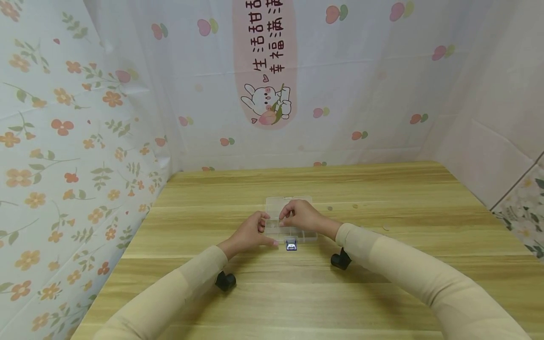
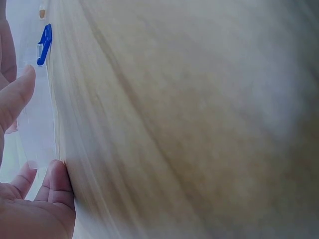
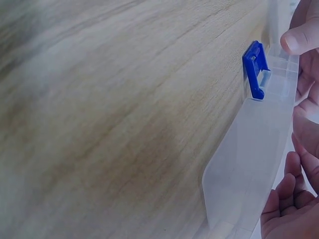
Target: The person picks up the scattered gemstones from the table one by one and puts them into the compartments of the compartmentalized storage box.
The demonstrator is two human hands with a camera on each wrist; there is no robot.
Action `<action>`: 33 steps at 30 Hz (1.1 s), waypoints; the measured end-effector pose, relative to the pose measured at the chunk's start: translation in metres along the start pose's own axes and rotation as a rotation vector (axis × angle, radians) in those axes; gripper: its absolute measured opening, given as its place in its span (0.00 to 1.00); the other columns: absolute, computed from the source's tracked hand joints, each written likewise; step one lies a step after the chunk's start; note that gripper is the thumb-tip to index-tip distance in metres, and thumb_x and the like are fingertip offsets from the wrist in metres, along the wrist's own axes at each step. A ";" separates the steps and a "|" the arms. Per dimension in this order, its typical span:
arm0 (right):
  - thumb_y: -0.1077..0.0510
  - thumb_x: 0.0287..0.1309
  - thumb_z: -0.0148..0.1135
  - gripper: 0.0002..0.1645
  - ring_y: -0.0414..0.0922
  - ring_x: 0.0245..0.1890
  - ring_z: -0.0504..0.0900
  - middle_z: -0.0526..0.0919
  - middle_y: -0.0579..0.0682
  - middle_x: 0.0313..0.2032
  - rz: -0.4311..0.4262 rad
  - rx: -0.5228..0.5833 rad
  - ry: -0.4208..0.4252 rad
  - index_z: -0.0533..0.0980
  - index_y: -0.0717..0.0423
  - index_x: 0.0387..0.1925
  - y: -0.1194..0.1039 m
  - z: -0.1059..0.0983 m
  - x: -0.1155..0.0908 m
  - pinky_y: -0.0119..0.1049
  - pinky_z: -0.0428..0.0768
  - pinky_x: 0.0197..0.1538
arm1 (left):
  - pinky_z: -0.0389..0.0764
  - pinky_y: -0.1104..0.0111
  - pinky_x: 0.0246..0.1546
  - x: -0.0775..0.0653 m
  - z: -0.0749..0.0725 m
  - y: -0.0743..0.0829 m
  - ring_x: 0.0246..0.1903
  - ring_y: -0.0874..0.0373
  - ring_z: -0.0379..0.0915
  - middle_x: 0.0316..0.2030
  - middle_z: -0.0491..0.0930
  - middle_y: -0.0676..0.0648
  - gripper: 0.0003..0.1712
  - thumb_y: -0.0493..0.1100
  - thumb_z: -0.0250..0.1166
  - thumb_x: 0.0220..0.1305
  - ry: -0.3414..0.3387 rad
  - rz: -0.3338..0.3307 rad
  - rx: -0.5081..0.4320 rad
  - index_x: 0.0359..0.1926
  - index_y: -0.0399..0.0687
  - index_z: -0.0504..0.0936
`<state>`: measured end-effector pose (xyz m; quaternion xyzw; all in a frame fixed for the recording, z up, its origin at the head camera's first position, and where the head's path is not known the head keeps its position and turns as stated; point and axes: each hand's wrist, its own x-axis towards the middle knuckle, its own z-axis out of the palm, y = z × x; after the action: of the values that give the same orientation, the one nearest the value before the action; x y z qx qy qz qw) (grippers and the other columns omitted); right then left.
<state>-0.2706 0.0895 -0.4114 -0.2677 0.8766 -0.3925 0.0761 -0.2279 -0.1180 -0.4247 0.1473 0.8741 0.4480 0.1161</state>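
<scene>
A clear plastic compartment box [image 1: 306,239] lies on the table with its lid [image 1: 276,204] folded back. At its front hangs a blue latch [image 3: 254,69], swung down. My left hand [image 1: 254,230] grips the box's left end, thumb at the front edge and fingers along the side. Above the compartments, my right hand [image 1: 302,216] brings its thumb and index fingertips together. Whether something small sits between them is hidden. In the right wrist view the frosted front wall of the box [image 3: 244,159] is seen from low down.
To the right of the box lie small round pieces on the wood: a grey one [image 1: 329,208], a brownish one [image 1: 355,206] and a pale one [image 1: 386,227]. Patterned curtains [image 1: 204,94] hang behind the table and along its sides.
</scene>
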 end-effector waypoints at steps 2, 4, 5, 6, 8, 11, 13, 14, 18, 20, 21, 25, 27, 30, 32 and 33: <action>0.59 0.52 0.74 0.05 0.42 0.27 0.69 0.76 0.45 0.29 0.001 0.003 0.001 0.84 0.54 0.30 0.000 0.000 0.000 0.34 0.70 0.30 | 0.68 0.63 0.41 0.000 0.000 0.001 0.39 0.54 0.63 0.41 0.67 0.45 0.42 0.42 0.81 0.45 0.000 -0.006 -0.003 0.59 0.38 0.68; 0.60 0.52 0.74 0.05 0.42 0.26 0.69 0.77 0.45 0.29 0.000 0.004 0.002 0.84 0.54 0.30 0.001 0.001 0.000 0.34 0.70 0.30 | 0.68 0.63 0.41 0.000 0.000 0.001 0.39 0.54 0.63 0.41 0.67 0.45 0.42 0.42 0.81 0.45 -0.001 -0.009 -0.004 0.59 0.39 0.68; 0.60 0.52 0.74 0.05 0.43 0.26 0.69 0.77 0.45 0.29 0.000 0.005 0.003 0.84 0.54 0.30 0.001 0.001 0.000 0.34 0.70 0.30 | 0.68 0.63 0.41 0.000 0.000 0.001 0.39 0.54 0.63 0.41 0.67 0.45 0.42 0.42 0.81 0.45 -0.001 -0.010 -0.003 0.59 0.39 0.68; 0.59 0.52 0.74 0.05 0.43 0.26 0.69 0.77 0.45 0.29 0.000 0.005 0.004 0.84 0.54 0.30 0.001 0.001 0.000 0.34 0.70 0.30 | 0.69 0.63 0.41 0.000 -0.001 0.001 0.39 0.54 0.63 0.41 0.67 0.45 0.42 0.42 0.81 0.45 -0.001 -0.009 -0.002 0.59 0.39 0.68; 0.59 0.52 0.74 0.05 0.43 0.27 0.69 0.77 0.45 0.29 0.001 0.005 0.006 0.83 0.53 0.30 0.001 0.001 0.000 0.34 0.70 0.31 | 0.69 0.63 0.41 -0.001 -0.001 0.001 0.39 0.53 0.63 0.41 0.67 0.45 0.42 0.42 0.80 0.46 -0.003 -0.008 0.000 0.59 0.39 0.68; 0.58 0.51 0.74 0.06 0.43 0.27 0.69 0.77 0.45 0.30 0.007 -0.001 0.014 0.83 0.53 0.31 0.001 0.001 0.000 0.35 0.71 0.31 | 0.69 0.62 0.41 -0.001 -0.001 0.001 0.39 0.53 0.63 0.41 0.67 0.45 0.42 0.42 0.80 0.46 -0.005 -0.008 0.002 0.59 0.39 0.68; 0.58 0.51 0.75 0.07 0.43 0.27 0.69 0.77 0.45 0.31 0.015 -0.006 0.022 0.83 0.53 0.31 0.001 0.001 -0.001 0.35 0.71 0.31 | 0.69 0.63 0.41 -0.001 -0.001 0.000 0.39 0.53 0.63 0.42 0.67 0.45 0.42 0.42 0.80 0.46 -0.006 -0.007 0.003 0.59 0.39 0.68; 0.57 0.51 0.75 0.07 0.43 0.27 0.70 0.77 0.45 0.31 0.022 -0.007 0.027 0.83 0.53 0.31 0.001 0.001 -0.001 0.35 0.71 0.31 | 0.69 0.63 0.42 -0.001 -0.001 0.000 0.39 0.53 0.63 0.42 0.67 0.45 0.42 0.43 0.80 0.46 -0.005 -0.007 0.004 0.59 0.39 0.68; 0.58 0.51 0.75 0.07 0.43 0.27 0.70 0.76 0.46 0.30 0.050 0.000 0.050 0.83 0.53 0.32 0.002 -0.002 -0.003 0.35 0.71 0.31 | 0.69 0.62 0.41 0.000 -0.001 -0.001 0.39 0.53 0.64 0.41 0.67 0.45 0.42 0.43 0.81 0.45 -0.001 0.000 0.007 0.58 0.39 0.68; 0.58 0.51 0.75 0.07 0.43 0.26 0.70 0.76 0.46 0.30 0.061 0.011 0.063 0.83 0.53 0.32 0.003 -0.004 -0.004 0.35 0.71 0.30 | 0.69 0.62 0.41 0.000 0.000 -0.001 0.39 0.53 0.64 0.41 0.67 0.45 0.42 0.43 0.81 0.44 0.003 0.002 0.008 0.58 0.38 0.68; 0.59 0.51 0.74 0.07 0.43 0.26 0.70 0.76 0.46 0.30 0.060 0.013 0.072 0.83 0.53 0.32 0.004 -0.004 -0.004 0.36 0.71 0.30 | 0.69 0.62 0.41 0.001 0.000 -0.001 0.39 0.53 0.64 0.41 0.67 0.45 0.42 0.43 0.81 0.44 0.005 0.005 0.008 0.58 0.38 0.68; 0.58 0.52 0.73 0.06 0.43 0.25 0.70 0.77 0.45 0.30 0.053 0.023 0.096 0.83 0.53 0.33 0.007 -0.008 -0.007 0.36 0.71 0.29 | 0.68 0.63 0.41 0.001 0.000 -0.001 0.39 0.54 0.63 0.40 0.67 0.46 0.42 0.42 0.81 0.44 0.009 0.006 0.006 0.58 0.38 0.68; 0.58 0.53 0.73 0.07 0.43 0.26 0.69 0.78 0.46 0.30 0.049 0.033 0.105 0.83 0.54 0.34 0.007 -0.010 -0.009 0.36 0.70 0.30 | 0.68 0.63 0.41 0.001 0.000 -0.001 0.39 0.54 0.63 0.40 0.67 0.46 0.42 0.42 0.81 0.44 0.009 0.006 0.005 0.58 0.38 0.68; 0.58 0.53 0.73 0.09 0.44 0.27 0.69 0.77 0.46 0.31 0.059 0.062 0.119 0.83 0.56 0.36 0.007 -0.012 -0.012 0.36 0.70 0.31 | 0.68 0.63 0.41 0.001 0.001 -0.001 0.39 0.54 0.63 0.40 0.67 0.46 0.42 0.42 0.81 0.44 0.008 -0.001 0.004 0.57 0.39 0.68; 0.57 0.53 0.73 0.10 0.44 0.28 0.69 0.77 0.46 0.31 0.057 0.074 0.135 0.83 0.57 0.36 0.010 -0.013 -0.015 0.36 0.70 0.31 | 0.68 0.63 0.42 0.001 0.001 -0.001 0.39 0.54 0.63 0.40 0.67 0.46 0.42 0.42 0.81 0.44 0.008 -0.003 0.005 0.57 0.39 0.68; 0.57 0.53 0.73 0.10 0.44 0.28 0.69 0.76 0.46 0.31 0.058 0.081 0.145 0.83 0.57 0.36 0.011 -0.013 -0.016 0.35 0.69 0.31 | 0.68 0.63 0.42 0.001 0.001 -0.001 0.39 0.53 0.63 0.41 0.67 0.46 0.42 0.42 0.81 0.44 0.008 -0.004 0.005 0.57 0.39 0.68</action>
<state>-0.2663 0.1125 -0.4114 -0.2097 0.8707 -0.4434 0.0347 -0.2289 -0.1176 -0.4262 0.1439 0.8761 0.4460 0.1132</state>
